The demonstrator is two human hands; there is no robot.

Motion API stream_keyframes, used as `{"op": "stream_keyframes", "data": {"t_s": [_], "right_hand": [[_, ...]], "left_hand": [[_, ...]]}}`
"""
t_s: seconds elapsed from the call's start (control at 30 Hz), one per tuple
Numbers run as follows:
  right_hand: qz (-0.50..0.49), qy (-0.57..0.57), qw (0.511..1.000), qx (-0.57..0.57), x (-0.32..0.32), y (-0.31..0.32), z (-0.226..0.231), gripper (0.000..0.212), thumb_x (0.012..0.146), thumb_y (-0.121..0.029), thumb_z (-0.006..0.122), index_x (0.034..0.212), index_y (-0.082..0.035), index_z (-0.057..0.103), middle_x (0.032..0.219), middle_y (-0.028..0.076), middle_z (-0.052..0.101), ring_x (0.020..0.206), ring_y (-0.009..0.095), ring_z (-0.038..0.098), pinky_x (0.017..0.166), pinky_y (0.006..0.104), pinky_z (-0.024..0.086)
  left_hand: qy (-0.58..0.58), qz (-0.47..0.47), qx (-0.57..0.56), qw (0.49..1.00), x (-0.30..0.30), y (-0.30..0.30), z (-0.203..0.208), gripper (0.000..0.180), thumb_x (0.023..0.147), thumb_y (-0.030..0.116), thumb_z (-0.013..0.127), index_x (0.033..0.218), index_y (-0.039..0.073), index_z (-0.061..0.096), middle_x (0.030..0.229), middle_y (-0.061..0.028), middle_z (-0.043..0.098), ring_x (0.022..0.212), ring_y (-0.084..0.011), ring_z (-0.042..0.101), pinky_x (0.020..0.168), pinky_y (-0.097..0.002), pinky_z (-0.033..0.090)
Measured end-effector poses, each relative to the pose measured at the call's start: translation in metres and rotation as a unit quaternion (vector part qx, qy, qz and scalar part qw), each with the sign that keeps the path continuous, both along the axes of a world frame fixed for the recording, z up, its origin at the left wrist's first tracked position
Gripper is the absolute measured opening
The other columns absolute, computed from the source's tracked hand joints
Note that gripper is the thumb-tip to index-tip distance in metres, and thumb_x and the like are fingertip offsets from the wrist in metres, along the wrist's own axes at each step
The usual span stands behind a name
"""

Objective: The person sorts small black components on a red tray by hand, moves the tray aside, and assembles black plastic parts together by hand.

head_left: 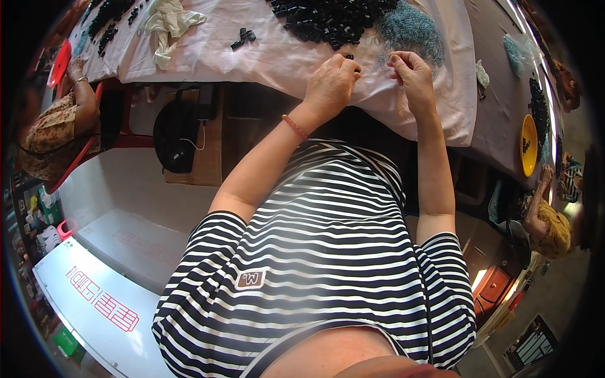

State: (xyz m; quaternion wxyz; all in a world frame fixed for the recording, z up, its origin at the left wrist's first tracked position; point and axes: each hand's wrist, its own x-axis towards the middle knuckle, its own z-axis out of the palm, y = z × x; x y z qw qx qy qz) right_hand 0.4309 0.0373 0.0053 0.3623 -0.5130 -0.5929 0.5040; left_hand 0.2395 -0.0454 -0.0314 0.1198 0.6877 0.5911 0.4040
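Observation:
Both my hands are above the near edge of a pale pink cloth (pixel 208 60) on the table. My left hand (pixel 331 88) is closed, fingertips pressed together, just below a heap of small black parts (pixel 334 25). A dark bit shows beside its fingers; I cannot tell whether it is held. My right hand (pixel 413 79) is pinched closed by a pile of fine bluish-grey wire-like pieces (pixel 413 28). Whatever lies between its thumb and finger is too small to make out. The hands are apart.
Several black parts (pixel 243 39) lie loose left of the heap. A crumpled off-white cloth (pixel 169 25) is farther left. A yellow plate (pixel 529 146) stands at the table's right side. Other people sit at left (pixel 60 129) and right (pixel 548 230).

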Motion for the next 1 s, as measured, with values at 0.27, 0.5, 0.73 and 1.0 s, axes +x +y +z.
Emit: {"op": "stream_keyframes", "data": {"t_s": [0.27, 0.5, 0.73, 1.0], "right_hand": [[0.06, 0.016, 0.998, 0.03, -0.018, -0.027, 0.013, 0.017, 0.099, -0.013, 0.063, 0.111, -0.001, 0.066, 0.093, 0.003, 0.068, 0.077, 0.007, 0.058, 0.068, 0.0214, 0.048], [0.078, 0.008, 0.992, 0.098, -0.03, -0.041, 0.001, 0.021, 0.1, -0.022, 0.064, 0.108, -0.002, 0.065, 0.091, -0.002, 0.064, 0.076, 0.004, 0.052, 0.068, 0.0191, 0.045], [0.061, -0.017, 0.996, 0.059, -0.025, -0.044, 0.009, 0.021, 0.1, -0.022, 0.064, 0.106, -0.001, 0.065, 0.09, 0.0, 0.064, 0.075, 0.005, 0.052, 0.067, 0.0195, 0.045], [0.07, 0.014, 0.994, 0.081, -0.029, -0.046, 0.007, 0.019, 0.099, -0.016, 0.064, 0.111, -0.001, 0.064, 0.095, 0.002, 0.065, 0.083, 0.006, 0.057, 0.073, 0.0214, 0.048]], "left_hand": [[-0.44, -0.134, -0.211, 0.863, -0.006, -0.002, 0.012, 0.025, 0.101, 0.016, 0.06, 0.12, 0.001, 0.063, 0.107, -0.0077, 0.067, 0.096, -0.0143, 0.065, 0.084, -0.0283, 0.053], [-0.522, -0.141, -0.216, 0.813, -0.004, -0.005, 0.012, 0.021, 0.101, 0.009, 0.059, 0.118, -0.002, 0.064, 0.102, -0.007, 0.068, 0.092, -0.012, 0.066, 0.08, -0.0255, 0.057], [-0.52, -0.167, -0.221, 0.808, -0.01, -0.005, 0.01, 0.028, 0.101, 0.016, 0.06, 0.123, -0.001, 0.061, 0.108, -0.0097, 0.068, 0.098, -0.0145, 0.067, 0.086, -0.0282, 0.055], [-0.641, -0.138, -0.247, 0.714, -0.017, -0.01, 0.011, 0.029, 0.098, 0.018, 0.065, 0.122, 0.002, 0.063, 0.105, -0.0104, 0.069, 0.094, -0.0179, 0.069, 0.083, -0.0284, 0.055]]}}
